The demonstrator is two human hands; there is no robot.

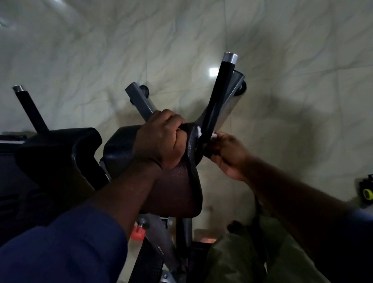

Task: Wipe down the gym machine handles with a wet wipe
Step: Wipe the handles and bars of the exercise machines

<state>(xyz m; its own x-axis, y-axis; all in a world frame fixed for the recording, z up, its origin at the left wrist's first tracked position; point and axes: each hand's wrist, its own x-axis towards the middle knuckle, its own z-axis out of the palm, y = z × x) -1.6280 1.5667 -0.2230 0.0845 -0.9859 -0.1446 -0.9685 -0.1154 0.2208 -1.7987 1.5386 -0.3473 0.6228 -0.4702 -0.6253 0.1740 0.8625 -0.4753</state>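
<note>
A black machine handle with a silver end cap slants up to the right from the middle of the view. My right hand grips its lower end, with a white wet wipe pinched between my fingers and the bar; only small bits of the wipe show. My left hand curls over the top edge of the black arm pad just left of that handle. A second black handle stands at the far left, untouched.
A second black pad sits left of my forearm. Grey frame tubes reach down toward the marble tile floor. A red adjustment knob sits under the pad. A black and yellow object lies at the right edge.
</note>
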